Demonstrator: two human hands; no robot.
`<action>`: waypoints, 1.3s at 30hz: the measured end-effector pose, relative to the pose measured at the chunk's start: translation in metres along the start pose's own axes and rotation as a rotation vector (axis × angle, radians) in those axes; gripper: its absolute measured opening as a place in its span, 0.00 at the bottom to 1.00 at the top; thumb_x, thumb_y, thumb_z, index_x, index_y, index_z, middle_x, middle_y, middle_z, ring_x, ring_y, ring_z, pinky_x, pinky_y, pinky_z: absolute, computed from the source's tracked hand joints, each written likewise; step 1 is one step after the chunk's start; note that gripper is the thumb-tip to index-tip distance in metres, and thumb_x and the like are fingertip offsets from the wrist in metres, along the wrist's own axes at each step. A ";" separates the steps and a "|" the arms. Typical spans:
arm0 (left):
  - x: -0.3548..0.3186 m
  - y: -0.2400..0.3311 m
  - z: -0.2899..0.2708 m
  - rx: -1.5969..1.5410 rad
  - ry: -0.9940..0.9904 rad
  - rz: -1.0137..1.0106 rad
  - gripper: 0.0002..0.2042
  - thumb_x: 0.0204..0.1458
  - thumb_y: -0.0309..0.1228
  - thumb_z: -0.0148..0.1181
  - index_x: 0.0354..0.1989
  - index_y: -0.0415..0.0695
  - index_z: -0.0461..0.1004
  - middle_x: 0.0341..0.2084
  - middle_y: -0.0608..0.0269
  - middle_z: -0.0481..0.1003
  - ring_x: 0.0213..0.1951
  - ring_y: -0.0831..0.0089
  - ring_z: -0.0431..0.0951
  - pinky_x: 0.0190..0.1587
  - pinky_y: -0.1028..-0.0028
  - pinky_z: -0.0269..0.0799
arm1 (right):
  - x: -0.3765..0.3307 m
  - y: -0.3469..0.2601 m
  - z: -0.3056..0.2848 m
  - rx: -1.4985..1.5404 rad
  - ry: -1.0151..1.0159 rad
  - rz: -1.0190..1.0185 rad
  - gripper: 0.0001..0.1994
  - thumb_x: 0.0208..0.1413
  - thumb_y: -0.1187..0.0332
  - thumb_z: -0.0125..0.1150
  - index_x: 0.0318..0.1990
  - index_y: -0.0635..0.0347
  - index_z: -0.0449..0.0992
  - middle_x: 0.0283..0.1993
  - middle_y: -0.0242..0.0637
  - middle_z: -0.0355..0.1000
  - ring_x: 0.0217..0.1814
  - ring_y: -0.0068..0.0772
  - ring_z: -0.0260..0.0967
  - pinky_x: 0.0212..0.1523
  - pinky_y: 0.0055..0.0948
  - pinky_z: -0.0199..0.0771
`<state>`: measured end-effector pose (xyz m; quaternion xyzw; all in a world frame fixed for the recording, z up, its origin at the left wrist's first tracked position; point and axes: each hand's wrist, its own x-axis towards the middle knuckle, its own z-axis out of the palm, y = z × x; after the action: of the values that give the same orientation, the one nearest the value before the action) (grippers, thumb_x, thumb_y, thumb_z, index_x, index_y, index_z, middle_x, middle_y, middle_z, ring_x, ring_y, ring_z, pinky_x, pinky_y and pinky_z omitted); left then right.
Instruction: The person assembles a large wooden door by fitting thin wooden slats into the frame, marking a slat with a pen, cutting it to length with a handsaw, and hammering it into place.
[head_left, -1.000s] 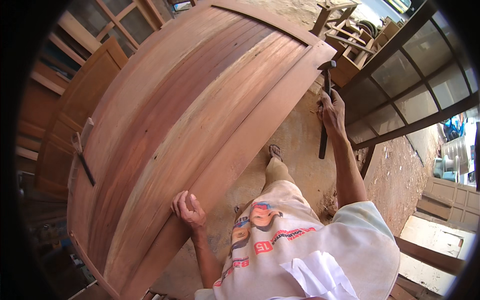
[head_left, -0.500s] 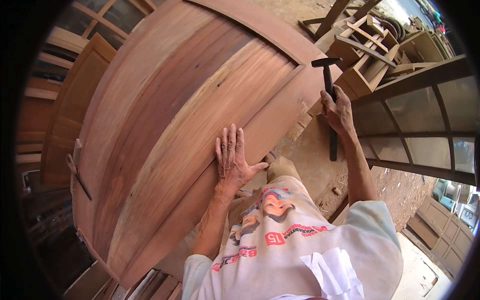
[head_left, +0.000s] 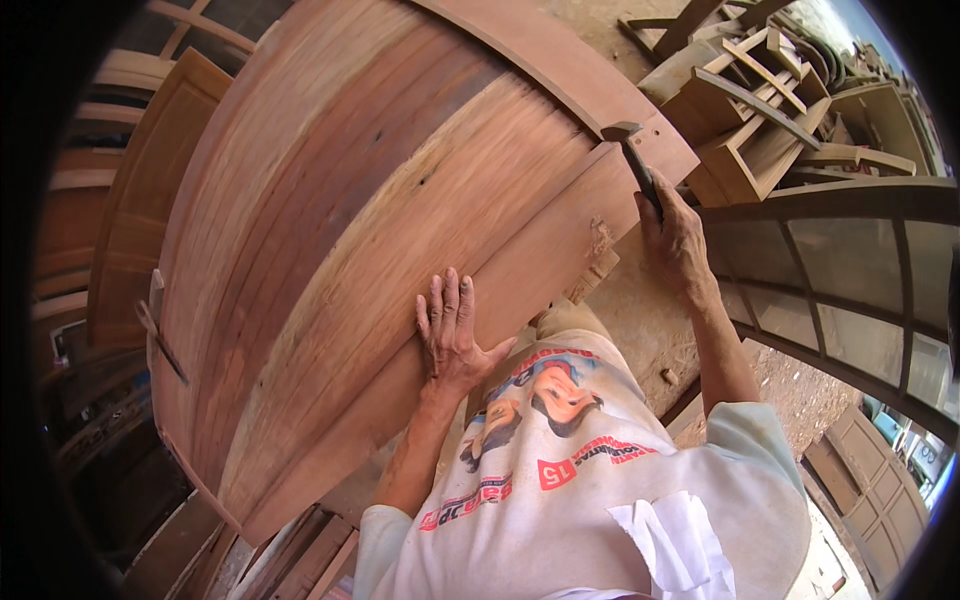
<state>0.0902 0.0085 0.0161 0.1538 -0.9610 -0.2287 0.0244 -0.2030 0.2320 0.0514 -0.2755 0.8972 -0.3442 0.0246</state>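
Wooden door panel [head_left: 380,250], reddish-brown planks in a frame, dusty, pale streaks.

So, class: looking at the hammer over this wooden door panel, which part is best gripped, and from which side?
Probably the hammer handle's lower end, away from the metal head, coming from the panel's near edge. The handle slants back toward the person, where the right hand wraps it; the left hand lies flat on the panel.
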 end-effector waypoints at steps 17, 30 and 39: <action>0.022 0.019 -0.003 0.122 0.000 0.128 0.60 0.40 0.51 0.79 0.79 0.37 0.51 0.78 0.35 0.50 0.78 0.41 0.50 0.76 0.41 0.43 | -0.016 -0.009 0.001 -0.011 -0.115 0.111 0.13 0.72 0.63 0.53 0.52 0.65 0.67 0.41 0.58 0.79 0.46 0.65 0.78 0.43 0.56 0.79; 0.021 0.006 0.018 0.141 0.062 0.185 0.60 0.43 0.50 0.77 0.80 0.33 0.47 0.79 0.36 0.48 0.80 0.42 0.47 0.79 0.43 0.38 | -0.024 -0.003 0.036 0.078 -0.032 0.174 0.15 0.71 0.63 0.53 0.55 0.64 0.67 0.40 0.58 0.78 0.45 0.66 0.78 0.43 0.57 0.78; 0.022 0.003 0.026 0.138 0.118 0.207 0.59 0.44 0.52 0.76 0.78 0.30 0.50 0.78 0.34 0.50 0.78 0.42 0.51 0.76 0.42 0.42 | -0.036 -0.023 0.036 0.053 -0.046 0.177 0.17 0.70 0.60 0.55 0.58 0.61 0.67 0.46 0.61 0.77 0.45 0.68 0.77 0.46 0.59 0.77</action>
<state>0.0648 0.0154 -0.0068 0.0683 -0.9820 -0.1490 0.0939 -0.1528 0.2143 0.0333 -0.2020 0.9080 -0.3577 0.0827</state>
